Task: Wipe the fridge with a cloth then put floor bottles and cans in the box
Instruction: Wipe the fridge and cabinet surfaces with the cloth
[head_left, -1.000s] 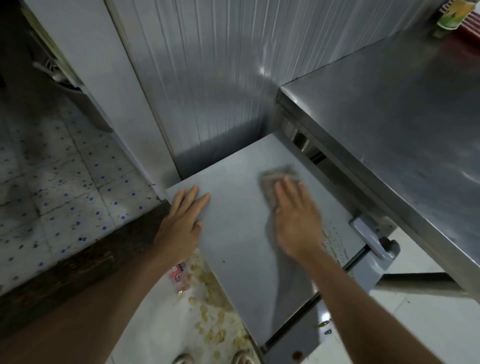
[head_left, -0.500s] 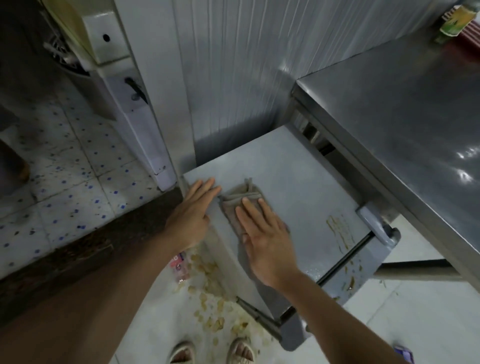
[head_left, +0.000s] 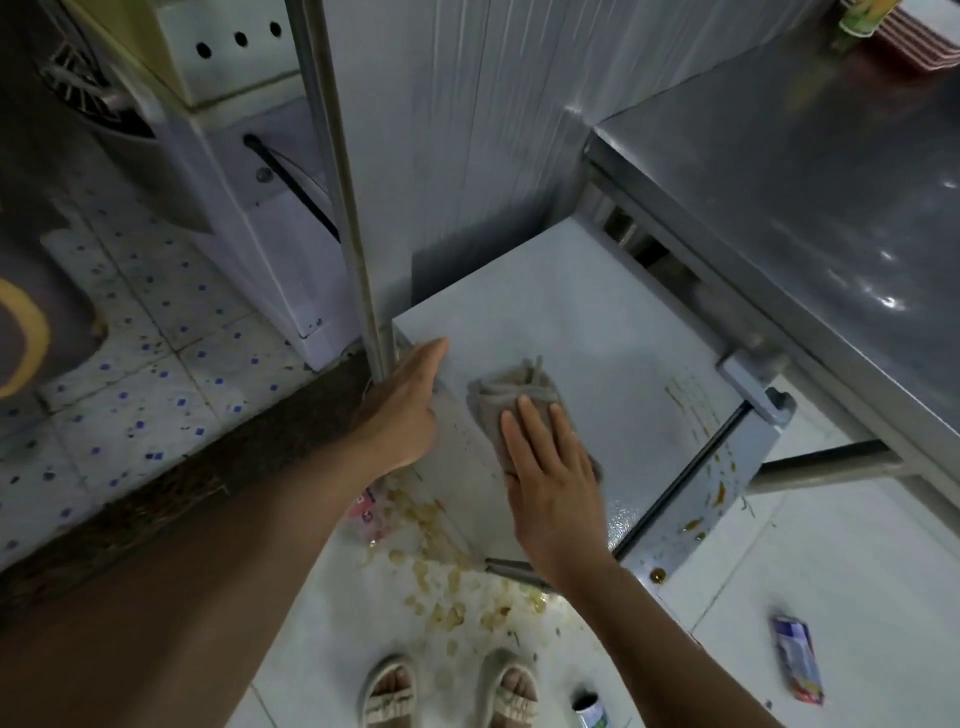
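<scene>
The grey fridge door (head_left: 613, 332) stands swung open below me, its flat face up. A crumpled beige cloth (head_left: 511, 397) lies on that face, and my right hand (head_left: 550, 478) presses flat on it. My left hand (head_left: 405, 410) grips the door's left edge. Brown stains (head_left: 691, 410) mark the door near its handle (head_left: 753, 384). On the white floor lie a flattened blue carton (head_left: 797, 657), a small can (head_left: 589, 712) and a pink wrapper (head_left: 366, 506).
A steel counter (head_left: 805, 171) overhangs the fridge at right, with red bowls (head_left: 914, 36) at its far corner. A metal pole (head_left: 343, 182) rises beside the door's left edge. Food scraps (head_left: 441, 577) litter the floor by my sandalled feet (head_left: 452, 686). Spotted tiles (head_left: 156, 353) lie left.
My right hand has dragged the cloth from the door's right middle toward its left and nearer me. My left hand has shifted from lying flat on the door to gripping its edge.
</scene>
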